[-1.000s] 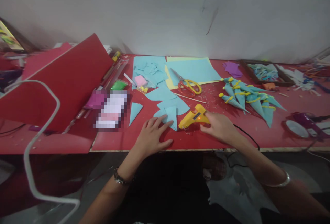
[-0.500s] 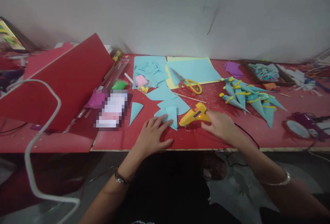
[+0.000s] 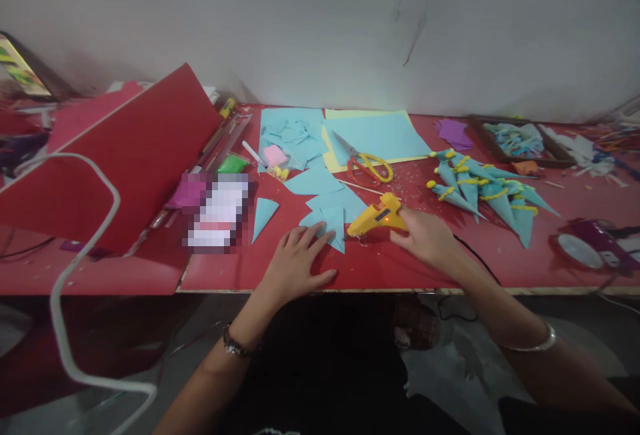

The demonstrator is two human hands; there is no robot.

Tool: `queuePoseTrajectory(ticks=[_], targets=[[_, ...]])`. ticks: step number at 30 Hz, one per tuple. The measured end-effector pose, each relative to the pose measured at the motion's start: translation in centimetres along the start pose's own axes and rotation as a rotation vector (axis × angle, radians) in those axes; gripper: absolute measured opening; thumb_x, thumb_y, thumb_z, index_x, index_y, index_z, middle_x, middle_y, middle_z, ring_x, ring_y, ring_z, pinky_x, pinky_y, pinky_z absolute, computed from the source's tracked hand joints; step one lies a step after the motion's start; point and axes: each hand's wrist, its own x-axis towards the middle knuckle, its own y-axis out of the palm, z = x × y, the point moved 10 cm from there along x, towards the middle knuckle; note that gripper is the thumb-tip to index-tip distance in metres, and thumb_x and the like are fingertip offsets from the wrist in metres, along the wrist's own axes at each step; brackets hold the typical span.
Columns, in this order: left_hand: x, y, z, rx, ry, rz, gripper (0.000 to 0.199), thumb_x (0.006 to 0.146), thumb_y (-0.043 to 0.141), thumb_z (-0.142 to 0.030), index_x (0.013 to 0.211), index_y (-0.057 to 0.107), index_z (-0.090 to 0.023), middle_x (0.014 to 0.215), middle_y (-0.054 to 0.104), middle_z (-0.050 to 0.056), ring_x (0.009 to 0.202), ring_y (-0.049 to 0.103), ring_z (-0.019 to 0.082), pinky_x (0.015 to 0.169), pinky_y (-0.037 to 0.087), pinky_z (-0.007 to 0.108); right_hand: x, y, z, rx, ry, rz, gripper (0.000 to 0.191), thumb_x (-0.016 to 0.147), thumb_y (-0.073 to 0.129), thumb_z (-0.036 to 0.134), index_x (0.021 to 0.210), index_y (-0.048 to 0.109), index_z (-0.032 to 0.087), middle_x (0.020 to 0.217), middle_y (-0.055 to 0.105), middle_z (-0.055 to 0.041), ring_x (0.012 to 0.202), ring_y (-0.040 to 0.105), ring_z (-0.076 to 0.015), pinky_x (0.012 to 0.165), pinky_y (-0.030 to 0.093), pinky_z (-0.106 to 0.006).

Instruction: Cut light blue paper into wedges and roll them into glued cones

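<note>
With its fingers spread, my left hand (image 3: 299, 259) lies on the table, the fingertips on a blue paper piece (image 3: 334, 221). My right hand (image 3: 431, 240) is wrapped round the yellow glue gun (image 3: 376, 216), whose nozzle points left close to that paper piece. A small orange light shows on the gun's side. More cut blue paper (image 3: 314, 181) lies just beyond my left fingers, and a single blue paper wedge (image 3: 264, 215) is to their left. The gun's trigger is hidden from view.
Scissors (image 3: 367, 163) with yellow and red handles lie across blue sheets (image 3: 385, 135) at the back. Several blue paper cones (image 3: 495, 198) with yellow trim are piled on the right. A phone (image 3: 219, 215), blurred out, and a red board (image 3: 115, 161) are at left.
My right hand has tilted the glue gun very slightly, its rear end a little higher. My left hand stays on the paper piece.
</note>
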Motion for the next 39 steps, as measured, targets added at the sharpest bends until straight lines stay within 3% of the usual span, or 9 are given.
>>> queuePoseTrajectory(ticks=[8, 39], targets=[[0.0, 0.0, 0.0, -0.007, -0.002, 0.01, 0.064, 0.076, 0.049, -0.055, 0.133, 0.035, -0.03, 0.139, 0.035, 0.0, 0.116, 0.034, 0.028, 0.095, 0.032, 0.044, 0.6, -0.2, -0.1, -0.024, 0.003, -0.037, 0.03, 0.077, 0.049, 0.028, 0.105, 0.052, 0.017, 0.083, 0.066, -0.0067, 0.072, 0.061, -0.0209, 0.052, 0.031, -0.025], [-0.1, -0.1, -0.1, -0.009, 0.01, -0.009, 0.064, 0.076, 0.049, -0.054, 0.133, 0.034, -0.028, 0.139, 0.035, 0.001, 0.115, 0.035, 0.028, 0.096, 0.031, 0.044, 2.1, -0.9, -0.3, -0.066, 0.078, -0.088, 0.019, 0.079, 0.046, 0.028, 0.093, 0.052, 0.017, 0.082, 0.067, -0.0081, 0.073, 0.062, -0.0224, 0.051, 0.027, -0.027]])
